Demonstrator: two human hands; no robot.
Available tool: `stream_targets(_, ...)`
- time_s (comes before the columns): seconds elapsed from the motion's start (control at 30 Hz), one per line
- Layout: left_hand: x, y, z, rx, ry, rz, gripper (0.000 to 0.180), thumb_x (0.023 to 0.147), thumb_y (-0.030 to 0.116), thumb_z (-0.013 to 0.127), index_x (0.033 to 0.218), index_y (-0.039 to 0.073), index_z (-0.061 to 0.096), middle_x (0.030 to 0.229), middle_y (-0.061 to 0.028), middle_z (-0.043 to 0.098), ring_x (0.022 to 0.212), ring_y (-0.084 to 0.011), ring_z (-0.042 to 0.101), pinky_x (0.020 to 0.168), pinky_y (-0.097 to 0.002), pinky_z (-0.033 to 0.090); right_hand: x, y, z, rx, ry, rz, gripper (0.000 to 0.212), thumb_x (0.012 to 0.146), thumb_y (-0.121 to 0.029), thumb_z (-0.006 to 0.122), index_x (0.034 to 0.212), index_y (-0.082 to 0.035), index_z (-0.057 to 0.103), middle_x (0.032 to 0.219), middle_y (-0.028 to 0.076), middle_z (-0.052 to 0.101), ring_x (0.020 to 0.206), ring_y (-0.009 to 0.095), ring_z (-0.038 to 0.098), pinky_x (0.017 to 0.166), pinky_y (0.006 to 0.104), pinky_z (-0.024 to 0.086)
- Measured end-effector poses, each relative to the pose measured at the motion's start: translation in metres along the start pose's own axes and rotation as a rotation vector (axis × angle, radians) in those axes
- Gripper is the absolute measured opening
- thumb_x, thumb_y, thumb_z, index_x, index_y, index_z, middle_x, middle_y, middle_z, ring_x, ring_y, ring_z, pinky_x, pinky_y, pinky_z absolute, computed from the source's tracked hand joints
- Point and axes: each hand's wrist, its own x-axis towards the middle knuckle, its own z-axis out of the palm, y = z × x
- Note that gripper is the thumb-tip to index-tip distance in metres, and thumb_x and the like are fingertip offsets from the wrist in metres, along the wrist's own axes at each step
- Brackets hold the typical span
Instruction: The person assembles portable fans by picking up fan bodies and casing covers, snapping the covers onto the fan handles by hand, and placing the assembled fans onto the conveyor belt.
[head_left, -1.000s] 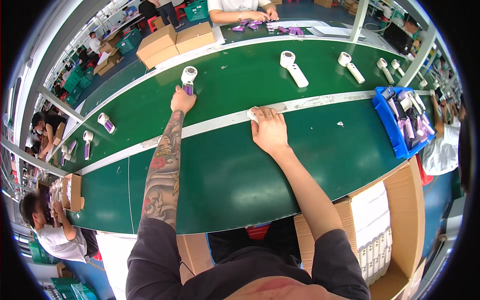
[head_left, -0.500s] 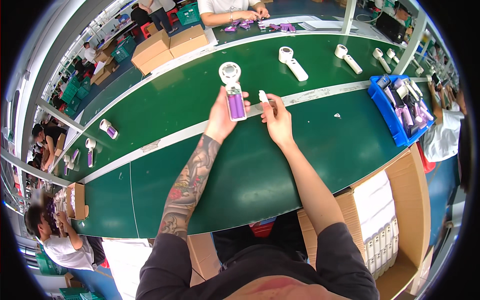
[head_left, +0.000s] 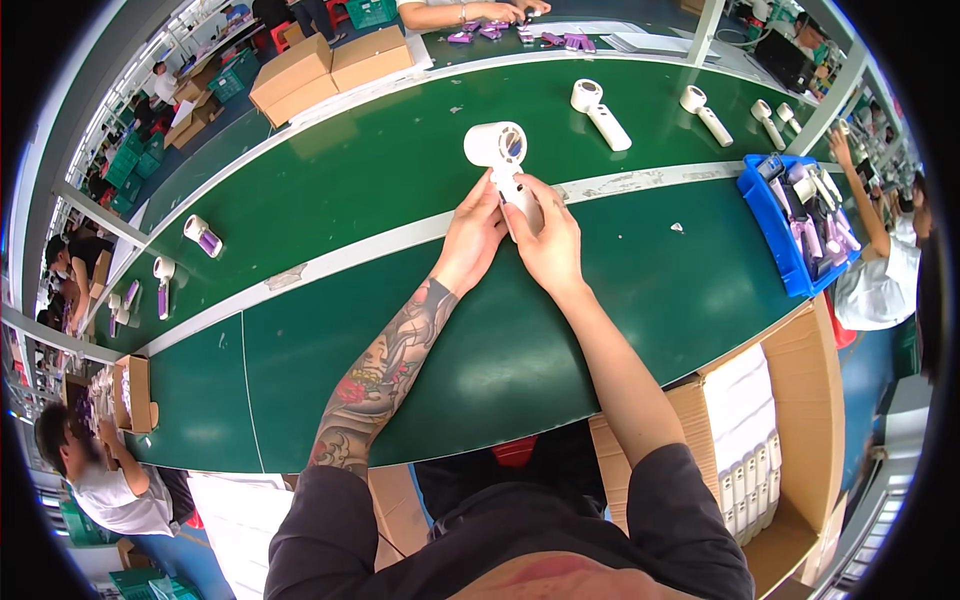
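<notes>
A white hand-held device (head_left: 502, 160) with a round ring-shaped head and a straight handle is held upright over the green table (head_left: 400, 180). My left hand (head_left: 470, 238) grips the handle from the left. My right hand (head_left: 545, 240) presses against the handle from the right, fingers over a white cover piece. The purple inside seen earlier is hidden now.
More white devices (head_left: 598, 110) lie further along the table, and two others (head_left: 200, 236) at the left. A blue bin (head_left: 790, 250) of purple and white parts sits at right. An open carton (head_left: 790, 440) of white pieces stands at lower right. Other people work around the table.
My left hand picked the device off the table and brought it near. My right hand carried a small white piece to its handle; both hands now close on it.
</notes>
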Motion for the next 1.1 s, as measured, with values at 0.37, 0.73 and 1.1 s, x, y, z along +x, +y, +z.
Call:
stream_targets(0.37,0.001,0.011,-0.005,0.248,-0.103,0.091,0.046,0.106,0.014,0.054,0.149,0.003,0.042,0.139,-0.0145,0.055,0.121,-0.0187,0.057,0.103,-0.0344,0.047,-0.004,0.010,0.003,-0.064,-0.049,-0.162,0.049,0.089,-0.010,0.073,0.136,-0.009,0.060,0.132,0.013,0.066,0.116,0.030,0.066,0.098,0.0370,0.053)
stream_targets(0.73,0.008,-0.002,-0.012,0.552,-0.141,0.285,0.049,0.098,0.006,0.061,0.143,0.000,0.043,0.132,-0.0175,0.060,0.111,-0.0217,0.062,0.094,-0.0321,0.052,-0.003,0.010,-0.001,-0.009,-0.147,0.195,0.045,0.088,-0.006,0.069,0.133,-0.003,0.062,0.124,0.019,0.069,0.107,0.035,0.070,0.090,0.0407,0.055)
stream_targets(1.1,0.011,-0.004,-0.012,0.582,-0.107,0.289,0.038,0.097,0.006,0.063,0.131,-0.001,0.048,0.113,-0.0163,0.064,0.099,-0.0228,0.065,0.092,-0.0347,0.054,0.003,0.006,-0.002,-0.067,-0.278,0.244,0.040,0.091,-0.011,0.067,0.129,0.001,0.063,0.109,0.019,0.073,0.090,0.034,0.073,0.078,0.0397,0.056)
